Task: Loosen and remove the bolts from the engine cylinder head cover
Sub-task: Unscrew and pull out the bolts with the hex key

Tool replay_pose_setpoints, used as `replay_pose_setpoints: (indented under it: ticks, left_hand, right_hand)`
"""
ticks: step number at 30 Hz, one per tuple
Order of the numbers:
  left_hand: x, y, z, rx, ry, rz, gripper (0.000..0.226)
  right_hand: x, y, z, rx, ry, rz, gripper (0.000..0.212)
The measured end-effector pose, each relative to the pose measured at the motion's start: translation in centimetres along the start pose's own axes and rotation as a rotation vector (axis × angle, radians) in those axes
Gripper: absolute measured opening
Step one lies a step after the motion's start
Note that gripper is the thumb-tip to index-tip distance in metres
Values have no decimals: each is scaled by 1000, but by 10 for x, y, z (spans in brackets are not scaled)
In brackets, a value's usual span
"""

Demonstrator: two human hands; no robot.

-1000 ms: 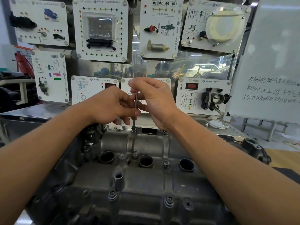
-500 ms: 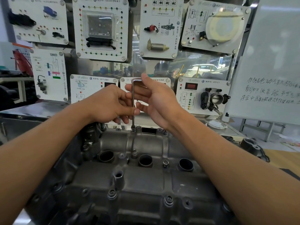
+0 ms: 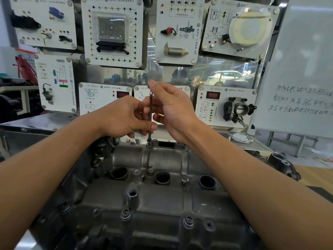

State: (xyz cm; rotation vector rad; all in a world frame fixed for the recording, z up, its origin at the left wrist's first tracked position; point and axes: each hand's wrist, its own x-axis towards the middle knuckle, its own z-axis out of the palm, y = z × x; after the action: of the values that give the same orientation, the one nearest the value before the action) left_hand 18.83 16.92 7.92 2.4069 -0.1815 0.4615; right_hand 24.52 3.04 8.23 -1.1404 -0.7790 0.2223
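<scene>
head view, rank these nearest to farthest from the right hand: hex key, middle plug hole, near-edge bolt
1. hex key, upright, pinched in the right hand itself.
2. middle plug hole, below the hand, in the centre row.
3. near-edge bolt, closest to the camera.

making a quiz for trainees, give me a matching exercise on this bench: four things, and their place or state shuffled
1 hex key
2 throttle body
3 whiteboard
4 cover

a far right, handwriting on it
b upright, held by left hand and right hand
c on a white panel
d dark metal, three big round holes

Pairs: 1-b, 2-c, 3-a, 4-d
</scene>
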Motion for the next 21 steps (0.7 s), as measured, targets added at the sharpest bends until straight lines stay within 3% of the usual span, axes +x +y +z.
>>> replay_pose_setpoints:
  ticks: [7, 21]
  left_hand:
    - [1, 1, 0, 40, 12, 10, 18]
    - [3, -5, 1, 10, 10, -13, 13]
  right_hand:
    - [-3, 5, 1, -225, -102, -150, 12]
    - [-4, 0, 0, -262, -53, -122, 28]
